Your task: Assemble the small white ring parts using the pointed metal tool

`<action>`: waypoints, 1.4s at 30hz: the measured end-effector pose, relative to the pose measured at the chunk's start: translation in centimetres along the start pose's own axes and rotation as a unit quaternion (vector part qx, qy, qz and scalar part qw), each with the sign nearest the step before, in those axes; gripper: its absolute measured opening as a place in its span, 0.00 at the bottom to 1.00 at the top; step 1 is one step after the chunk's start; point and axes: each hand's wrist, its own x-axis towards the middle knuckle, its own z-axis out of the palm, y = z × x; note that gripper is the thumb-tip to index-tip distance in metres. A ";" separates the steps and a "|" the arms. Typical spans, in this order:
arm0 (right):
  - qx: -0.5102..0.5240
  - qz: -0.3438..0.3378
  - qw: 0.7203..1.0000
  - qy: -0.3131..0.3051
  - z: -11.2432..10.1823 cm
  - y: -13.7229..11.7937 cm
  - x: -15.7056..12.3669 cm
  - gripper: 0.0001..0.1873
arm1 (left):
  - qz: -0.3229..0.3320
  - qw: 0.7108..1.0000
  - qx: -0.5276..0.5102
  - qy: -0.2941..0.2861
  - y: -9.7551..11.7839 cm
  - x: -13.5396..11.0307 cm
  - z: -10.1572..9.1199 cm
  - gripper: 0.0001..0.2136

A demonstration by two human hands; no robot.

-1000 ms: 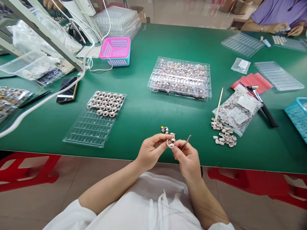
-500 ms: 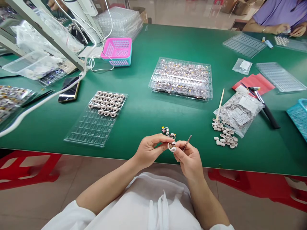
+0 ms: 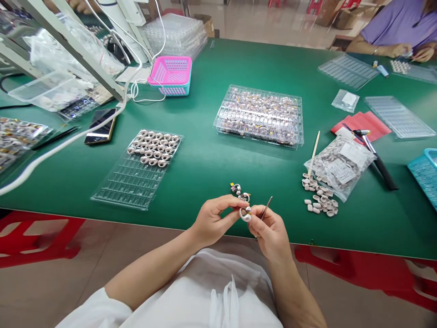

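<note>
Left grip: left hand (image 3: 214, 219), pinched narrow on a white C-shaped piece (image 3: 246, 218), nearer than the packed tray (image 3: 261, 138)
Right grip: right hand (image 3: 272, 232), pinching the same piece, plus a thin metal tool (image 3: 266, 207)
Slotted tray (image 3: 123, 187): left-near of the packed tray; beige ring-shaped parts in its far rows
Plastic bag (image 3: 334, 155): right-near of it; beige caps inside
Packed tray: rows of small pale parts
Pink basket (image 3: 175, 84): left-far of it

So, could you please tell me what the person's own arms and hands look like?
The left hand and right hand are ungloved, with slim fingers, and both forearms are uncovered. A loose white left sleeve ends near the elbow; the right sleeve's hem isn't in view. The sleeve matches the white top, which has white ties at the front.
</note>
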 end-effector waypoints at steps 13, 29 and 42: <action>-0.211 -0.024 0.977 0.012 -0.1 -1.8 -0.2 0.11 | 0.145 0.985 0.093 -0.021 -0.4 0.5 -0.3 0.10; 0.051 -0.018 0.997 0.059 1.5 0.7 0.1 0.13 | -0.014 0.998 0.038 0.041 -0.5 -0.2 0.8 0.06; 0.064 -0.040 0.992 0.105 1.9 0.9 0.2 0.15 | 0.059 0.998 0.026 0.008 -0.8 0.1 0.2 0.07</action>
